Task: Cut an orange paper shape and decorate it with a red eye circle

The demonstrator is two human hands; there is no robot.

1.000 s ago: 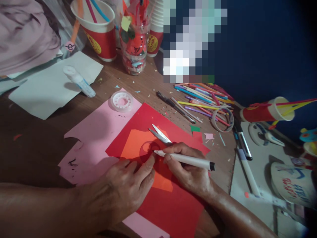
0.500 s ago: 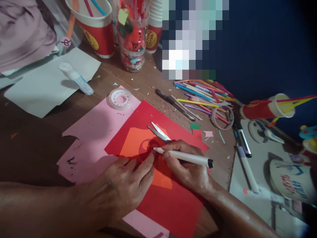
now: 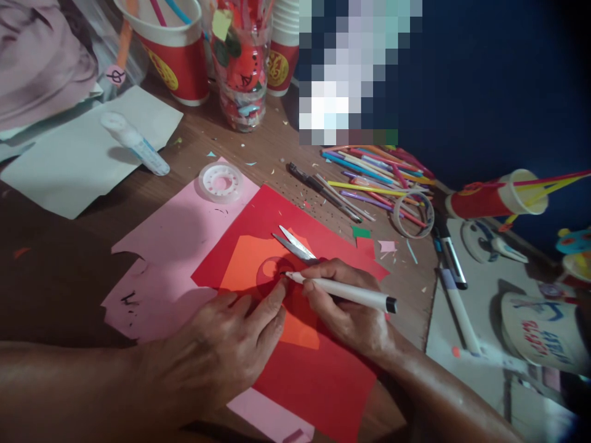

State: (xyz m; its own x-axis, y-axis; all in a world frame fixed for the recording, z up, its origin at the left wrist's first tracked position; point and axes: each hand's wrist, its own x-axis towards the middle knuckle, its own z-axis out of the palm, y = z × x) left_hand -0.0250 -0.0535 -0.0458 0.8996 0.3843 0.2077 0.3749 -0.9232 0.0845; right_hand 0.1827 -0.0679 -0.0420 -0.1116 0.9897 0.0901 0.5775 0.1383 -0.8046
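My right hand (image 3: 344,301) is closed on a white marker (image 3: 355,292) with a black end, its tip at a dark red round piece (image 3: 265,280). That piece lies on orange paper (image 3: 240,264), over a red sheet (image 3: 318,381). My left hand (image 3: 235,338) lies flat with fingers spread over the papers, index fingertip beside the marker tip. Scissors (image 3: 295,245) with parted blades point up-left, their handles hidden by my right hand. Pink paper (image 3: 161,246) reaches out under the red sheet.
A tape roll (image 3: 220,182) sits on the pink paper. A glue stick (image 3: 138,144) rests on white paper (image 3: 60,175) at left. Cups (image 3: 180,67) and a decorated bottle (image 3: 242,80) stand behind. Colored sticks (image 3: 378,175) and another tape roll (image 3: 413,215) are at right.
The marker tip has moved slightly left over the round piece, and a small dark mark shows at the tip. The whole view has shifted a little.
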